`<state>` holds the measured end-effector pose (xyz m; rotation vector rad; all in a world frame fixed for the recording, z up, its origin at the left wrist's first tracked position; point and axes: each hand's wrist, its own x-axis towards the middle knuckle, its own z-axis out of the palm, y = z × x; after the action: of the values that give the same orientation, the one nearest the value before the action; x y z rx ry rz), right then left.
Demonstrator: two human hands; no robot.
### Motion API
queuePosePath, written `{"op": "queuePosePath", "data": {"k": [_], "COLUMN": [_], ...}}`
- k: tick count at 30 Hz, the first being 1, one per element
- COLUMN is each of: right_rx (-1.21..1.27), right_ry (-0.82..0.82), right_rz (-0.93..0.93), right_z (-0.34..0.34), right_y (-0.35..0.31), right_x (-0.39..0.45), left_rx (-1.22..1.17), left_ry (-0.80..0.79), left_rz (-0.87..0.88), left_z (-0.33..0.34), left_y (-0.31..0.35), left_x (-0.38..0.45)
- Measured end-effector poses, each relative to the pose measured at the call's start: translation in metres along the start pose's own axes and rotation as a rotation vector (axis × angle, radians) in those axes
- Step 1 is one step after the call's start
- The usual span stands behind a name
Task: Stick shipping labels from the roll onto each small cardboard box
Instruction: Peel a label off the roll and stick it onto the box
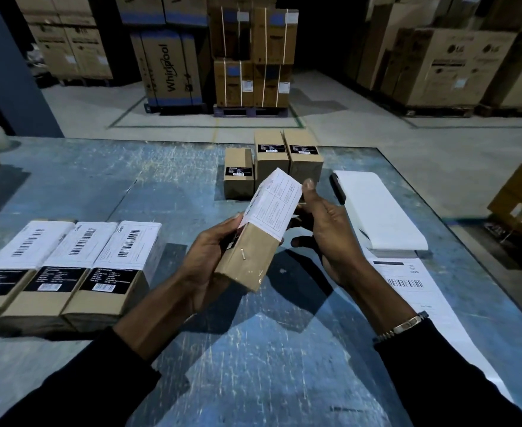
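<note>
Cardboard box [247, 260], small, oblong, plain brown kraft, held tilted above the table between both hands. One metal staple shows on its near face, with a glossy strip of clear tape near the lower end. White shipping label [273, 204] covers the upper half of the box; matte paper, printed with a ruled grid and fine text too small to read. Its far end stands past the box edge.

Left hand [213, 260] grips the box from the left side, fingers curled round it, thumb along the upper edge. Right hand [324, 229] holds the far right side: thumb upright against the label edge, fingers curled behind the box. A metal link bracelet [402, 328] sits on the right wrist; both sleeves are dark.

Table [253, 349]: blue painted surface, heavily scuffed, with pale scratches.

Left of the hands, three labelled boxes [65, 272] lie flat, side by side and touching. Each has a white barcode label on the far half and a black printed sticker mid-length.

Beyond the hands, three unlabelled boxes [270, 161] stand upright close together, each with only a black sticker.

Right of the hands, the label roll [376, 208] lies on the table, smooth white. Its strip [413, 291] trails toward the near edge, with one barcode label face up.

Background: concrete floor with painted lines; large stacked cartons [173, 66] on pallets.
</note>
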<state>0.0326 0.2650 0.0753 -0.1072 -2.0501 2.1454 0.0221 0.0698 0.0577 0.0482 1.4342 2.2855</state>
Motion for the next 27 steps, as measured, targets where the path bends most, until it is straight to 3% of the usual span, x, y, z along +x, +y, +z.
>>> {"op": "queuePosePath", "data": {"k": [8,13,18,23,27], "right_rx": [0.002,0.109,0.119,0.073,-0.035], "right_ry": [0.038,0.156,-0.019,0.014,-0.025], "right_rz": [-0.032,0.125,0.126,0.147,0.191], "right_z": [-0.002,0.004,0.005,0.004,-0.003], "right_y": [0.002,0.004,0.004,0.009,0.012], "right_x": [-0.002,0.0,-0.002,0.0,0.006], "left_rx": [0.237,0.27,0.461,0.736,0.767], "left_ry": [-0.004,0.014,0.06,0.027,0.049], "left_rz": [0.127,0.159,0.283,0.369,0.362], "left_z": [-0.007,-0.004,0.0,0.001,-0.004], "left_y": [0.002,0.0,0.001,-0.008,-0.008], "left_x": [0.002,0.002,0.0,-0.004,-0.003]}}
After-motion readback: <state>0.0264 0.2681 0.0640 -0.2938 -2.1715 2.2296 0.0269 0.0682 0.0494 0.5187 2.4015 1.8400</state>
